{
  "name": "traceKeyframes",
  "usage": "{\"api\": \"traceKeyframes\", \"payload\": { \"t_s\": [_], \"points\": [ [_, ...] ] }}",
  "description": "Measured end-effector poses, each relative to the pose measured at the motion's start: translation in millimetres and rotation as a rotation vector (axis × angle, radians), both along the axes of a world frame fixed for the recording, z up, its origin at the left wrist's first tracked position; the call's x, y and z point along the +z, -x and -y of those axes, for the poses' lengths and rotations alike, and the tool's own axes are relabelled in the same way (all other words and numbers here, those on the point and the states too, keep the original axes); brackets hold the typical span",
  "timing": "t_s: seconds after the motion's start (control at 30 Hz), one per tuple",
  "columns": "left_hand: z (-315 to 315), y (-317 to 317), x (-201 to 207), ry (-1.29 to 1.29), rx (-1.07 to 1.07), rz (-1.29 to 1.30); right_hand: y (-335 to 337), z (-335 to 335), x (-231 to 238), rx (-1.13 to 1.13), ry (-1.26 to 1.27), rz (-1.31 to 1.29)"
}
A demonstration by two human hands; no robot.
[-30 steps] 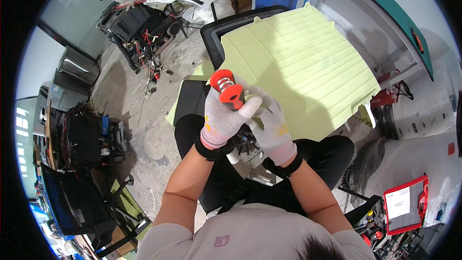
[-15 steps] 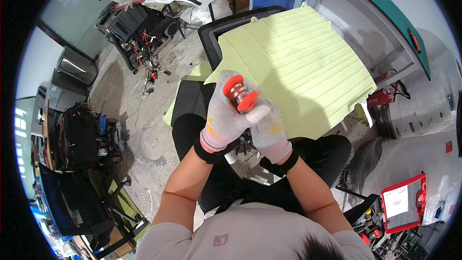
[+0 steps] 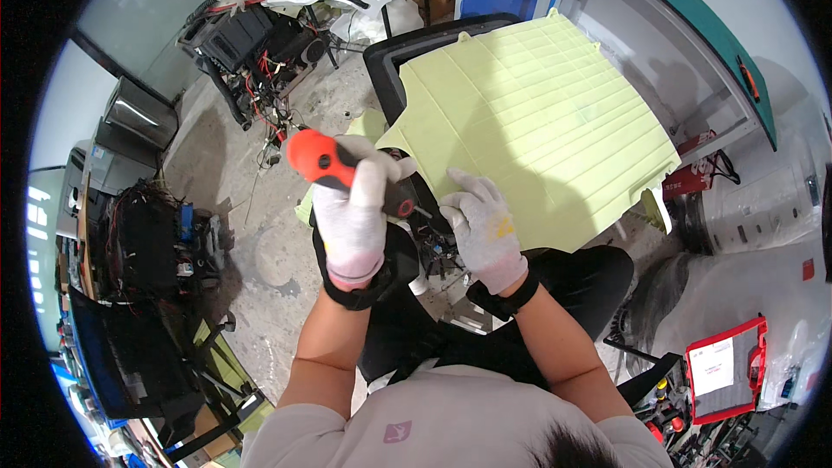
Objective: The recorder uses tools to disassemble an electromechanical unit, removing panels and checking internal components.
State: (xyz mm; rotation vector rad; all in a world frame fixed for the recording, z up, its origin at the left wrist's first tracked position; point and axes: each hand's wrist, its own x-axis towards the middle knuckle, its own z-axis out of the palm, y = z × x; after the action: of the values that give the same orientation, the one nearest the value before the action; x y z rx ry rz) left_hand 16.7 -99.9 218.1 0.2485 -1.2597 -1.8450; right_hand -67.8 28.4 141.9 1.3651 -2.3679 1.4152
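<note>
My left hand, in a pale glove with a black wrist band, is closed around a red and black screwdriver. Its red handle points up and left, while a thin metal shaft sticks out toward my right hand. My right hand, gloved and banded likewise, is by the shaft's tip, apart from the screwdriver. Its thumb and forefinger are drawn together; whatever they may hold is too small to make out. Beyond both hands lies a large pale yellow-green ribbed panel, resting on a black frame.
At the far left, a black device with loose wires stands on the concrete floor. A green-topped bench is along the right, with a knife on it. Lower right, a red-edged case is propped up beside tools. Wrapped bundles stand nearby.
My hands were together around a red spool-like part with metal bands. They have separated: the left moved left, bringing the red and black screwdriver into view, while the right stayed nearly in place.
</note>
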Motion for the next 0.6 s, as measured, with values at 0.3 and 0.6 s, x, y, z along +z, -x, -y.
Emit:
{"api": "traceKeyframes", "payload": {
  "t_s": [0.3, 0.6],
  "points": [
    [6.5, -41.4, -39.9, -0.233, -0.302, 0.484, 1.5, -1.8, -0.3, 0.003, 0.259, 0.336],
    [-3.6, -52.9, -59.5, -0.365, -0.403, 0.508, -9.8, -18.1, 33.3, 0.016, -0.038, 0.105]
  ]
}}
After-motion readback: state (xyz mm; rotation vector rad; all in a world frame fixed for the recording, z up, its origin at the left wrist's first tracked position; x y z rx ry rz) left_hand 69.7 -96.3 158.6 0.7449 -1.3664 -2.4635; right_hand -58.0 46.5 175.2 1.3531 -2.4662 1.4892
